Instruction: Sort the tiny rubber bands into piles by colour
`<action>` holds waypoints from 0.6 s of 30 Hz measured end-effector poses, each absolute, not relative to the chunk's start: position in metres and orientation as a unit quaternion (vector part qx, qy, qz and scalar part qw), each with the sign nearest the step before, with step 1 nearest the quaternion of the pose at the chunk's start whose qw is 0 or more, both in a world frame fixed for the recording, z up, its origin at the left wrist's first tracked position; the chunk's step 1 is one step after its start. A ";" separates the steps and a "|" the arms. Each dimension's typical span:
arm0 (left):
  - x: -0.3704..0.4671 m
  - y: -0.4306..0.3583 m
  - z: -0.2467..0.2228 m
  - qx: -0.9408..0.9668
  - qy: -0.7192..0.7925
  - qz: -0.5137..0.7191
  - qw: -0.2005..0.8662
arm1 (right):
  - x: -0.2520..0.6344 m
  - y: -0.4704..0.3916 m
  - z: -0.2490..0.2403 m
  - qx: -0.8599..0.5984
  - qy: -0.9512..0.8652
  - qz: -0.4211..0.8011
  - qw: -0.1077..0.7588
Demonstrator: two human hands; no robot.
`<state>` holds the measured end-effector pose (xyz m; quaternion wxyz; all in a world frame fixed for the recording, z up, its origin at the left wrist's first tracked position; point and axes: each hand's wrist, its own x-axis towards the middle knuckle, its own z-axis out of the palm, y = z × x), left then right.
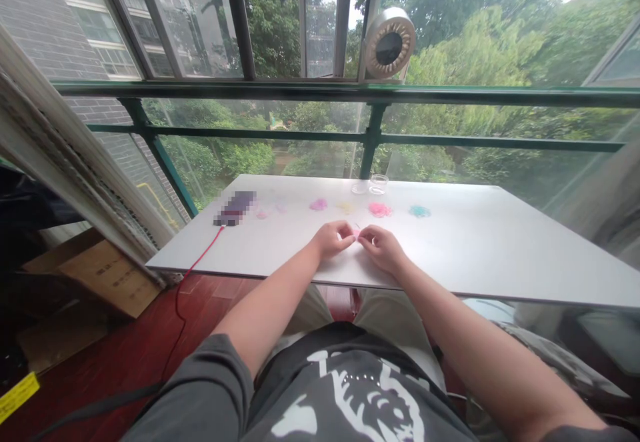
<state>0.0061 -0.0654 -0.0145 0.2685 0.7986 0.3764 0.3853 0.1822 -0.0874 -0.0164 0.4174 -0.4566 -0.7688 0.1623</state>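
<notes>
Left hand [333, 238] and right hand [381, 247] meet over the near part of the white tabletop [500, 249]. Each grip is pinched together on a small pink piece [356, 234], which sits between the two sets of fingertips; its exact form is too small to tell. Beyond the grip lie small heaps: pink heap [380, 210], teal heap [419, 211], yellow heap [347, 207]. A clear cup [379, 183] stands farther off. A red cable [197, 262] runs off to the left.
</notes>
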 end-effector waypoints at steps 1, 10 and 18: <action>0.006 -0.065 -0.015 0.799 0.377 0.385 0.268 | 0.182 -0.088 -0.016 -0.457 -0.768 0.163 0.418; 0.005 -0.064 -0.016 0.801 0.377 0.364 0.288 | 0.182 -0.085 -0.018 -0.471 -0.750 0.168 0.433; 0.006 -0.060 -0.016 0.792 0.396 0.369 0.283 | 0.188 -0.081 -0.018 -0.517 -0.692 0.145 0.482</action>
